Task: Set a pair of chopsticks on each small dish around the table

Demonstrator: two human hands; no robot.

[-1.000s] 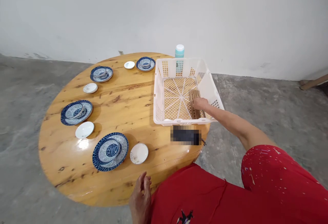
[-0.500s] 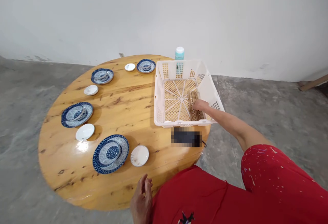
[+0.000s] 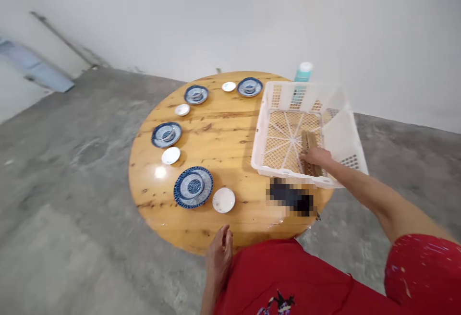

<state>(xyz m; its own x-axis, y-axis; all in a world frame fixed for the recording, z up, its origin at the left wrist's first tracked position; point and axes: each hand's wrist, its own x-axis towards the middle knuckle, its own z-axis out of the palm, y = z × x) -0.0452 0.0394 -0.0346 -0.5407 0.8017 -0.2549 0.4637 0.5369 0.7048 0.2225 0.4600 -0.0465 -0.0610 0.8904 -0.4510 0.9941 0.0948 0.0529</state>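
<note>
Brown wooden chopsticks point(image 3: 312, 139) lie bundled in right part of white plastic basket point(image 3: 340, 135). Your right hand point(image 3: 317, 156) on them, fingers curled down; cannot tell whether gripped. Your left hand point(image 3: 219, 251) at near edge of wooden table point(image 3: 223, 149), fingers loosely bent around nothing, near small white bowl point(image 3: 224, 200). Left of that, blue-and-white plate point(image 3: 180, 195). Turquoise bottle point(image 3: 303, 74) behind basket.

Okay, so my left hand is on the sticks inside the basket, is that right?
Wrong hand: the head view shows your right hand on the sticks inside the basket. Your left hand is by the near edge of the table.
</note>
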